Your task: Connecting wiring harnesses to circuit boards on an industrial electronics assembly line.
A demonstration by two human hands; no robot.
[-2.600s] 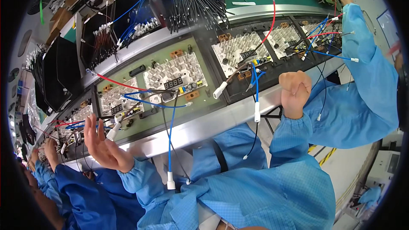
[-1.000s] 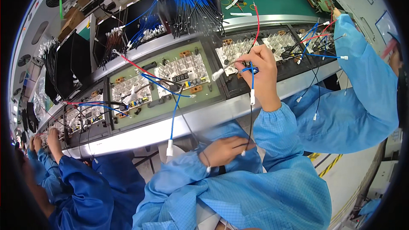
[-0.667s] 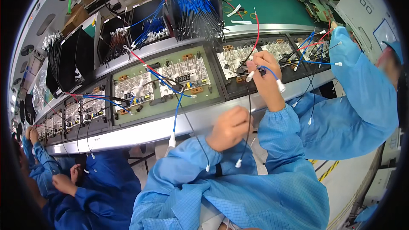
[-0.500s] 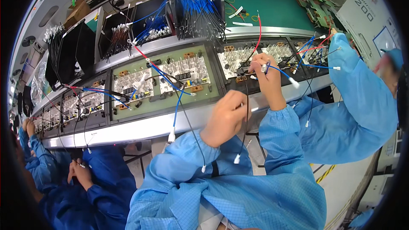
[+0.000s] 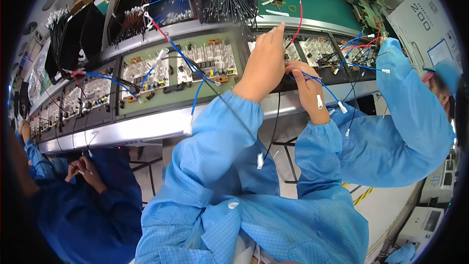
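My left hand point(image 5: 264, 63) reaches over the front of the circuit board point(image 5: 254, 45) right of centre, its back toward me. The fingers point away from me, and whatever they touch is hidden behind the hand. Close beside it, my right hand point(image 5: 309, 90) is closed around blue wires point(image 5: 312, 76). Their white connectors point(image 5: 342, 107) hang below the fingers. A red wire point(image 5: 300, 19) arches up from the board just beyond my hands. Below my left hand dangles a black wire point(image 5: 278, 117) with a white connector point(image 5: 260, 160) near its end.
Boards with blue wires lie in a green-based fixture point(image 5: 178, 90) on the left of the metal-edged line point(image 5: 141, 129). Black bins point(image 5: 166, 7) of wires stand behind, next to a green mat point(image 5: 312, 0). A co-worker's blue sleeve point(image 5: 398, 98) is at the right, another person's hands point(image 5: 87, 172) at the left.
My left hand has moved up and away from me, over the board beside my right hand. My right hand has turned slightly and still holds the blue wires. The view has shifted a little.
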